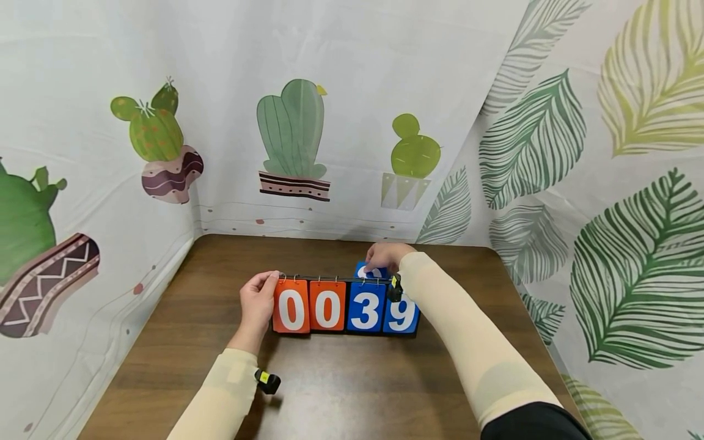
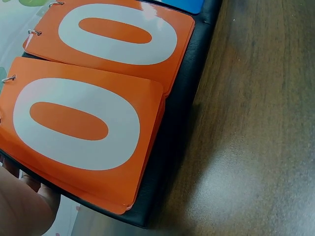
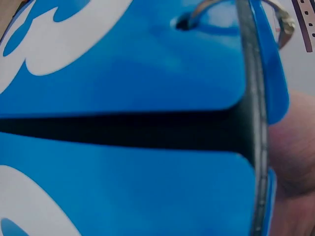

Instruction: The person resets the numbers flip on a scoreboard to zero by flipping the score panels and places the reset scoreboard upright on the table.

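Observation:
A black flip scoreboard (image 1: 346,305) stands on the table with its number cards facing me. Two orange cards (image 2: 74,123) read 0 and 0, and two blue cards (image 1: 365,307) read 3 and 9. My left hand (image 1: 257,302) grips the board's left edge, thumb at the top corner and fingers behind. Over the top edge, my right hand (image 1: 388,255) pinches a blue number card (image 1: 361,269) raised behind the rings above the 3. Part of the 9 is covered by the right wrist. In the right wrist view, the right hand (image 3: 295,147) shows behind the board's edge.
The brown wooden table (image 1: 330,391) reaches back to a white cloth wall (image 1: 352,122) printed with cacti. A leaf-printed cloth (image 1: 632,244) hangs at the right. A small black wrist camera (image 1: 267,382) sits on the left sleeve.

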Demonstrator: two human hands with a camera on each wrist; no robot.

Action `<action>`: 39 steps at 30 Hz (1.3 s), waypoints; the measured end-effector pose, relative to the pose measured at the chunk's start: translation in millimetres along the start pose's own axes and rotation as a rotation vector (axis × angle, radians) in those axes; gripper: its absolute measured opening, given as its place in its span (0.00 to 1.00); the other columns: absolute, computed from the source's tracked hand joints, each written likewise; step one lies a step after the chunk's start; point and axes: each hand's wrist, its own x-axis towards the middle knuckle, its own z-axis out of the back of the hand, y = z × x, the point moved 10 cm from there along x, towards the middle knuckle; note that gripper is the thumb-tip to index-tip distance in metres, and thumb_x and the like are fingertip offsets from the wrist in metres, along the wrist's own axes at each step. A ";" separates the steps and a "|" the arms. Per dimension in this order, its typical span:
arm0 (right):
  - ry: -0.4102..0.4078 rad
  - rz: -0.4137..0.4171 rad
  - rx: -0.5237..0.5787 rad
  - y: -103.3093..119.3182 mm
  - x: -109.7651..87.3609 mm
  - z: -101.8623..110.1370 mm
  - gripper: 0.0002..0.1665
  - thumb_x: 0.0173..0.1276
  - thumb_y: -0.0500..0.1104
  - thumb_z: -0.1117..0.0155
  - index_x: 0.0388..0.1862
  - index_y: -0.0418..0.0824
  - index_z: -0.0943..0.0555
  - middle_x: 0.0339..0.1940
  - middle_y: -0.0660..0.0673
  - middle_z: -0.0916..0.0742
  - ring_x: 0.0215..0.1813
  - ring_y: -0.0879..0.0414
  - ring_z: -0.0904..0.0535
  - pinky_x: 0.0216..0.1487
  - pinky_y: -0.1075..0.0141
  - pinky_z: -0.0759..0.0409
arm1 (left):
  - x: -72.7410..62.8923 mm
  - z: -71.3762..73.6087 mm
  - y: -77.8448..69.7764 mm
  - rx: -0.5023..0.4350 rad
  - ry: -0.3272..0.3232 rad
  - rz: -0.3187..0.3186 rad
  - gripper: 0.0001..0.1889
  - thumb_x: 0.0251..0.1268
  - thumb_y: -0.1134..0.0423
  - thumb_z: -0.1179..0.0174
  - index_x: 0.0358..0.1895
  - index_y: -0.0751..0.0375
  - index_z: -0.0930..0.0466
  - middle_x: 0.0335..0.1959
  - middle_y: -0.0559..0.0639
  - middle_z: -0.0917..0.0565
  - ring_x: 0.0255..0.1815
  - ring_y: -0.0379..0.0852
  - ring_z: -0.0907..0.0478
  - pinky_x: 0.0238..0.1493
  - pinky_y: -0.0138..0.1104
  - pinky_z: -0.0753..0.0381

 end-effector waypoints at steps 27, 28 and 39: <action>-0.177 0.186 -0.313 30.1 -14.5 25.6 0.14 0.79 0.44 0.41 0.49 0.42 0.10 0.43 0.45 0.11 0.38 0.55 0.18 0.43 0.62 0.17 | 9.0 2.7 15.7 0.015 -0.050 -0.026 0.15 0.72 0.51 0.35 0.47 0.60 0.12 0.32 0.36 0.15 0.36 0.40 0.19 0.36 0.27 0.18; -0.167 0.176 -0.312 29.2 -13.2 23.1 0.14 0.79 0.44 0.41 0.50 0.42 0.11 0.43 0.45 0.11 0.39 0.54 0.18 0.44 0.61 0.17 | 9.0 2.7 15.7 0.015 -0.050 -0.027 0.15 0.72 0.51 0.35 0.47 0.60 0.13 0.32 0.36 0.15 0.36 0.39 0.19 0.36 0.27 0.18; -0.100 0.138 -0.207 23.8 -15.0 17.2 0.14 0.76 0.42 0.37 0.55 0.38 0.15 0.48 0.43 0.12 0.47 0.48 0.17 0.53 0.55 0.17 | 8.9 2.6 15.5 0.009 -0.050 -0.035 0.14 0.72 0.52 0.35 0.46 0.60 0.13 0.32 0.36 0.15 0.36 0.39 0.20 0.36 0.27 0.18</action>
